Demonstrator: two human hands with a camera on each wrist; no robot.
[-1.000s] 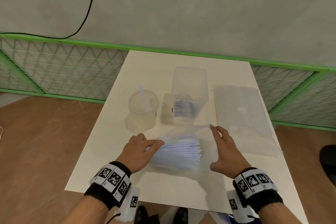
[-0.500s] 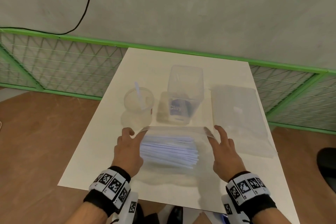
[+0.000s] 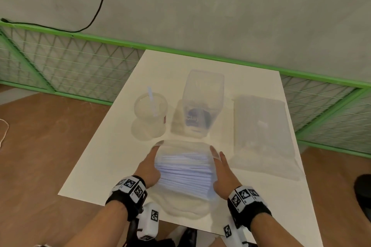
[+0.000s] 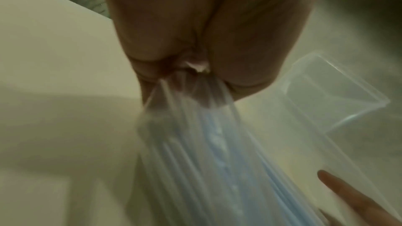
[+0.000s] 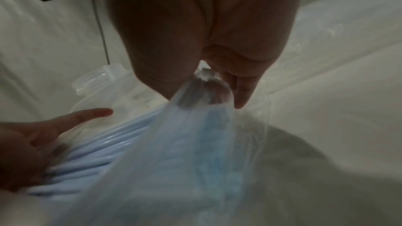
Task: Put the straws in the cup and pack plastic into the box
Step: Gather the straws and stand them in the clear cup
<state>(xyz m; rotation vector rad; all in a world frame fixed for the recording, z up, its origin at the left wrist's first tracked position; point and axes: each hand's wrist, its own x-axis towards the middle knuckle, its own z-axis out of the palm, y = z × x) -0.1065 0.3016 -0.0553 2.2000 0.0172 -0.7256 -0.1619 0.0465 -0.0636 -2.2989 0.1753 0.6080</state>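
A clear plastic bag [image 3: 184, 168] full of pale blue-white straws hangs above the near part of the white table [image 3: 112, 156], casting a shadow below it. My left hand [image 3: 152, 158] pinches the bag's left edge, and the left wrist view shows the film bunched in its fingers [image 4: 195, 68]. My right hand [image 3: 219, 164] pinches the right edge, the film gathered at its fingers [image 5: 208, 76]. Behind the bag stands a clear cup [image 3: 150, 109] holding one straw [image 3: 151, 101]. A clear plastic box [image 3: 202, 94] stands to the cup's right.
A large flat clear plastic bag [image 3: 261, 126] lies on the table's right side. A green mesh fence [image 3: 70, 66] runs behind the table, with wooden floor on both sides. A dark label shows through the bottom of the box.
My hands moved from resting on the bag to its two sides, pinched its edges and lifted it off the table. The bag is now bunched narrower between them.
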